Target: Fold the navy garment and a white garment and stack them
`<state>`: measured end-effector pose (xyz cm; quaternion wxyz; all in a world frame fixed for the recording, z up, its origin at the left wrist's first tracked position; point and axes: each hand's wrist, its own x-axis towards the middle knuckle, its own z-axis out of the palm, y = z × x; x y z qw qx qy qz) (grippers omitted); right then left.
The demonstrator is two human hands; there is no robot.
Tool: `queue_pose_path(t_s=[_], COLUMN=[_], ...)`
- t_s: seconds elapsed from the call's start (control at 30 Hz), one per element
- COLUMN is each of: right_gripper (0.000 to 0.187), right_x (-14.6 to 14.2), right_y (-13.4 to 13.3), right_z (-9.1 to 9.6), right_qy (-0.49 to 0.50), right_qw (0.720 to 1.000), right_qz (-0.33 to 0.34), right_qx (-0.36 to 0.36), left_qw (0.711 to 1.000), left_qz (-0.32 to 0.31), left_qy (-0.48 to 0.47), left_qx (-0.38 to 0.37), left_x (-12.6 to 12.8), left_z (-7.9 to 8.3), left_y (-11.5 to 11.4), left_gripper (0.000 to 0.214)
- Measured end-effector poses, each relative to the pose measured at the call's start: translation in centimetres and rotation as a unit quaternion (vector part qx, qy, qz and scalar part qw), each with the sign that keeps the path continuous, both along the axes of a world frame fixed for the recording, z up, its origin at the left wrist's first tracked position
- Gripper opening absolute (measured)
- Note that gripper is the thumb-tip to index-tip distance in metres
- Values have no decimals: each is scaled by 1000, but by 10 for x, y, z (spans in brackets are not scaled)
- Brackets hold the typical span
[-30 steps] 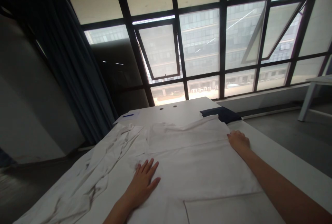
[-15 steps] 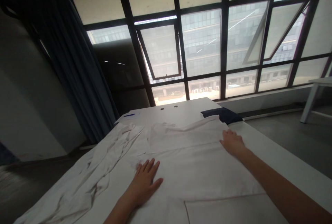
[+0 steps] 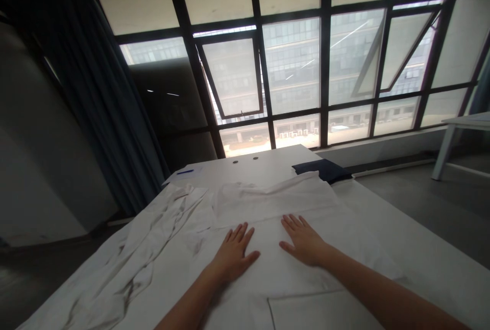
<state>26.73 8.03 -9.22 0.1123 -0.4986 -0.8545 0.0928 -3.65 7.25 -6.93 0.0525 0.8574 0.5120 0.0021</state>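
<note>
A white button-up shirt (image 3: 268,248) lies spread flat on a white table (image 3: 260,164), its collar area (image 3: 268,200) toward the far end. My left hand (image 3: 234,253) rests palm down on the shirt's front, fingers apart and holding nothing. My right hand (image 3: 302,240) lies flat on the cloth just to its right, also with spread fingers. A creased shirt sleeve (image 3: 133,263) runs down the left side. A stitched patch pocket (image 3: 317,311) sits near my forearms.
At the table's far end are a navy cloth (image 3: 323,169) and a sheet of paper (image 3: 184,174) with a blue pen (image 3: 185,171). A dark curtain (image 3: 103,105) hangs left, large factory-style windows (image 3: 294,65) stand ahead, and a white side table (image 3: 467,122) stands right.
My right hand has slid left from the shirt's right edge toward the middle. My left hand has shifted slightly right and farther forward. The shirt looks largely unmoved.
</note>
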Motion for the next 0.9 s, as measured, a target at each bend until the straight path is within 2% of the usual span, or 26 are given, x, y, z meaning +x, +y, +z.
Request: queue_pose_path(t_s=[0.13, 0.27, 0.33, 0.4, 0.47, 0.5, 0.53, 0.6, 0.7, 0.8, 0.87, 0.9], right_gripper=[85, 80, 79, 77, 75, 72, 68, 62, 60, 67, 69, 68], right_x=[47, 119, 164, 206, 233, 236, 232, 199, 104, 2, -43, -56], right_y=[9, 10, 12, 14, 17, 19, 19, 16, 1, -26, -45, -52], right_z=[-14, -32, -37, -37, -30, -25, -19, -6, 11, 19, 19, 19], right_qy=[-19, -50, -75, -111, -149, -159, -162, -145, -95, -24, 17, 33], right_qw=[999, 994, 991, 981, 962, 952, 944, 938, 957, 989, 997, 998], right_qz=[-36, -70, -86, -143, -196, -211, -218, -220, -205, -89, -19, 7], right_qx=[33, 67, 66, 70, 120, 154, 188, 226, 180, 116, 78, 60], left_qw=[998, 996, 995, 994, 993, 993, 993, 993, 993, 993, 993, 992], left_qz=[45, 64, 71, 80, 89, 92, 93, 92, 88, 81, 71, 67], left_qy=[17, 27, 26, 24, 24, 23, 22, 19, 15, 6, -8, -16], left_qx=[38, 62, 68, 73, 74, 74, 74, 75, 72, 82, 96, 102], left_x=[-55, -93, -100, -100, -96, -95, -94, -93, -95, -97, -98, -99], left_z=[-11, -16, -17, -17, -18, -18, -19, -20, -21, -19, -15, -12], left_y=[-4, -18, -24, -26, -26, -25, -24, -22, -22, -25, -30, -32], left_gripper=[78, 77, 77, 79, 80, 81, 82, 82, 82, 80, 78, 77])
